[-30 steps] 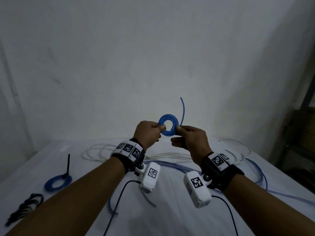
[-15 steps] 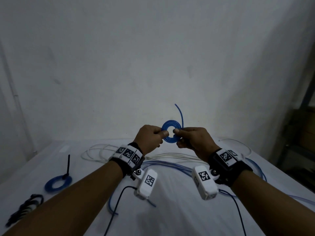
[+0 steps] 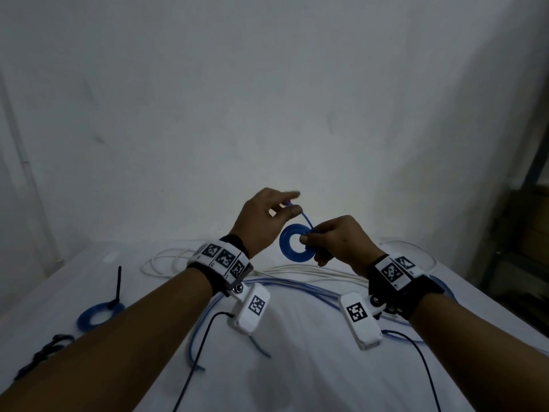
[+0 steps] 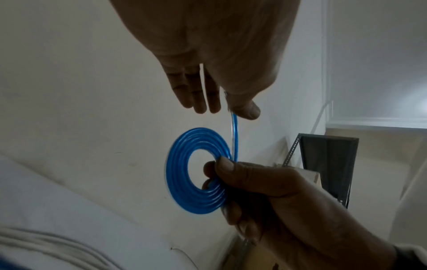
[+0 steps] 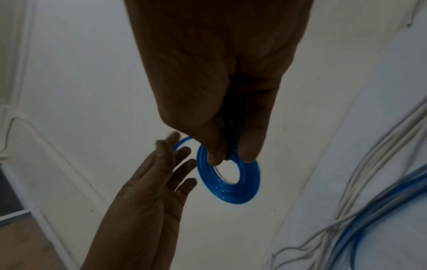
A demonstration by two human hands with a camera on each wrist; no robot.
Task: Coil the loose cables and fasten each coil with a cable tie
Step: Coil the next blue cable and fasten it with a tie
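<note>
A small flat blue cable coil (image 3: pixel 284 245) hangs in the air over the table, upright. My right hand (image 3: pixel 307 237) pinches its right rim between thumb and fingers; in the left wrist view the coil (image 4: pixel 177 173) and that hand (image 4: pixel 219 169) show the same grip. A short free tail runs up from the coil to my left hand (image 3: pixel 292 205), which pinches its end between thumb and fingers, the other fingers straight. In the right wrist view my right hand (image 5: pixel 228 155) holds the coil (image 5: pixel 231 193) and the left hand (image 5: pixel 177 151) sits beside it.
On the white-covered table (image 3: pixel 297 382) lie loose white cables (image 3: pixel 297 270) and blue cables (image 3: pixel 297 285). At the left sit a tied blue coil (image 3: pixel 95 315) with a black tie standing up and a bundle of black cable ties (image 3: pixel 44 352). A dark shelf (image 3: pixel 520 233) stands at right.
My left hand has let go of the coil's left rim, risen and taken the tail's end. The right hand now holds the coil alone, slightly lower.
</note>
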